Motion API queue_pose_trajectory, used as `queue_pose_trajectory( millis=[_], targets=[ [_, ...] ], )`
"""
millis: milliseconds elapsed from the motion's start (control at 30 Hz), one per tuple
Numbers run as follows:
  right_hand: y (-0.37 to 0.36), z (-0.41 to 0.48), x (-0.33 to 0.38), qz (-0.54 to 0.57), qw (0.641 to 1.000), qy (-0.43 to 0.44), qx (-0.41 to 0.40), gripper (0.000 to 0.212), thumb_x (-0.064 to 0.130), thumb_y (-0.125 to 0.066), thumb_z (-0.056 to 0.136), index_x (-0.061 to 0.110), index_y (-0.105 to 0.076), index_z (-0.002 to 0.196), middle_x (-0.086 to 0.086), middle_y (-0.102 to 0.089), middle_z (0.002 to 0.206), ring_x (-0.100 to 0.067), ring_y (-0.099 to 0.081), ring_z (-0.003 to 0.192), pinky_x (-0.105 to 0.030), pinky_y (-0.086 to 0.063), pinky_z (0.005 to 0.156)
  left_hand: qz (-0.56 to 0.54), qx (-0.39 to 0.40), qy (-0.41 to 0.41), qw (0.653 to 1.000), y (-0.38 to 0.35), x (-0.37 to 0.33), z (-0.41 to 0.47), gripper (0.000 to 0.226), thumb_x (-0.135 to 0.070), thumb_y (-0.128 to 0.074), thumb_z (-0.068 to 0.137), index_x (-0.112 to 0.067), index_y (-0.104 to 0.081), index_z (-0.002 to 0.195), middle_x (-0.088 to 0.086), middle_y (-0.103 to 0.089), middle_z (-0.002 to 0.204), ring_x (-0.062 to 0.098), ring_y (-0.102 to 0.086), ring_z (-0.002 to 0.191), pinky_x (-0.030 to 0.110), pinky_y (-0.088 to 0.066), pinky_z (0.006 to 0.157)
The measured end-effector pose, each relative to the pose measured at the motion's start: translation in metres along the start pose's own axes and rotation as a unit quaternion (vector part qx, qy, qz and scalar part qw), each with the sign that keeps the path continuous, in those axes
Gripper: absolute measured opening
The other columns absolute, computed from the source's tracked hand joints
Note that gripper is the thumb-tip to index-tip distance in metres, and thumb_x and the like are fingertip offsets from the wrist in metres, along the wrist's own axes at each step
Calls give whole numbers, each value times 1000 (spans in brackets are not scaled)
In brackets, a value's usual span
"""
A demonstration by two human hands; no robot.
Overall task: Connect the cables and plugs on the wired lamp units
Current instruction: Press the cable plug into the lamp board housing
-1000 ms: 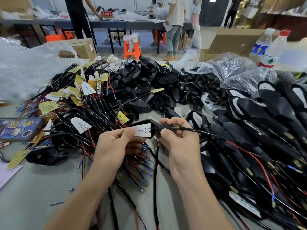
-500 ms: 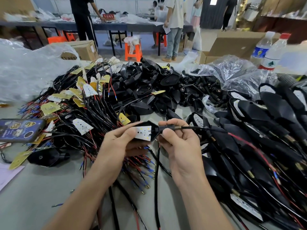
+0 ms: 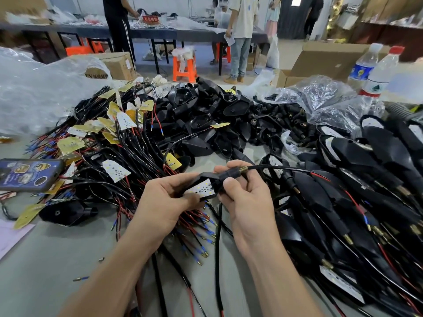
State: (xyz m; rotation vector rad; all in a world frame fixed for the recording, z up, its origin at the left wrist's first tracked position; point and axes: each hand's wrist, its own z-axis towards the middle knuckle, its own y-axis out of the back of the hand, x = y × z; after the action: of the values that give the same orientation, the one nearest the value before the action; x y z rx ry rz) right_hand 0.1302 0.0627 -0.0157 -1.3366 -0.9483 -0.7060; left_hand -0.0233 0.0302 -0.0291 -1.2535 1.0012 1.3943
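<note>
Wired boards (image 3: pixel 109 143) lie left of the housing pile (image 3: pixel 201 115), phone (image 3: pixel 27 175) farther left, bottles (image 3: pixel 375 72) behind at right.

black lamp unit (image 3: pixel 207 182), white-dotted board (image 3: pixel 201 189)

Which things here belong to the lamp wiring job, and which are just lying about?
Job: lamp unit in the left hand; its stem, pinched by the right hand; wired LED boards; empty black housings.
Lying about: phone; water bottles; cardboard box; plastic bags.
</note>
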Motion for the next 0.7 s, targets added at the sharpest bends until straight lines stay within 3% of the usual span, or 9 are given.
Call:
queue_pose_trajectory(
  millis=[167, 267, 367, 433, 500, 567, 600, 667, 700],
  targets=[
    [-1, 0, 1, -18, 1000, 4, 0, 29, -11, -50, 97, 12, -63, 110, -9, -77, 104, -16, -71, 86, -27, -60, 76, 34, -13, -6, 999, -4, 1, 0, 42, -5, -74, 84, -43, -82, 101, 0, -81, 98, 20, -78, 86, 29, -63, 74],
    [-1, -1, 4, -74, 997, 11, -21, 28, -3, -58, 96, 21, -73, 97, -8, -79, 94, -17, -72, 82, -32, -60, 79, 76, -39, -7, 996, -4, 1, -1, 31, -26, -74, 80, -52, -79, 97, -3, -81, 87, 15, -77, 70, 24, -61, 64],
    [2, -8, 6, -192, 975, 60, -94, 16, 15, -65, 93, 24, -74, 84, -3, -77, 75, -17, -73, 67, -41, -62, 72, 71, -72, -7, 995, -1, 3, -1, 29, -23, -77, 87, -52, -79, 93, 1, -77, 73, 13, -72, 58, 24, -59, 56],
    [5, -13, 10, -309, 921, 165, -169, 11, 32, -64, 89, 30, -71, 82, 8, -72, 66, -7, -65, 56, -31, -55, 65, 50, -104, 5, 993, 2, 4, 0, 35, -11, -76, 92, -46, -81, 89, 5, -75, 66, 16, -69, 52, 24, -56, 52],
    [3, -17, 21, -405, 852, 284, -174, 9, 41, -61, 87, 35, -67, 85, 16, -68, 72, -3, -62, 69, -20, -47, 72, 21, -124, 19, 992, 5, 6, 1, 25, -8, -76, 92, -32, -82, 91, 8, -73, 65, 19, -66, 49, 25, -54, 50],
    [3, -14, 35, -506, 770, 372, -112, 10, 36, -64, 86, 35, -69, 95, 19, -69, 96, -4, -59, 98, -21, -41, 95, -21, -116, 32, 992, 7, 5, 1, 15, -12, -80, 87, -19, -80, 100, 11, -71, 62, 19, -63, 47, 24, -52, 48],
    [5, -9, 42, -570, 712, 405, -69, 17, 30, -66, 86, 33, -70, 102, 17, -69, 112, -12, -56, 112, -26, -34, 106, -38, -116, 34, 992, 7, 4, 1, 23, -18, -82, 80, -13, -79, 102, 12, -70, 61, 18, -61, 45, 23, -51, 47],
    [10, 4, 57, -679, 616, 397, 33, 27, 21, -67, 86, 26, -70, 113, 10, -67, 127, -21, -54, 121, -34, -28, 114, -54, -123, 44, 990, 8, 3, 1, 40, -26, -83, 68, -8, -78, 104, 12, -70, 62, 17, -59, 43, 23, -49, 45],
    [10, 9, 64, -715, 596, 358, 74, 26, 19, -65, 89, 26, -68, 114, 10, -68, 123, -21, -57, 118, -36, -33, 111, -56, -126, 49, 989, 7, 2, 1, 42, -25, -83, 68, -6, -77, 105, 12, -70, 63, 16, -58, 43, 23, -48, 44]
  ],
)
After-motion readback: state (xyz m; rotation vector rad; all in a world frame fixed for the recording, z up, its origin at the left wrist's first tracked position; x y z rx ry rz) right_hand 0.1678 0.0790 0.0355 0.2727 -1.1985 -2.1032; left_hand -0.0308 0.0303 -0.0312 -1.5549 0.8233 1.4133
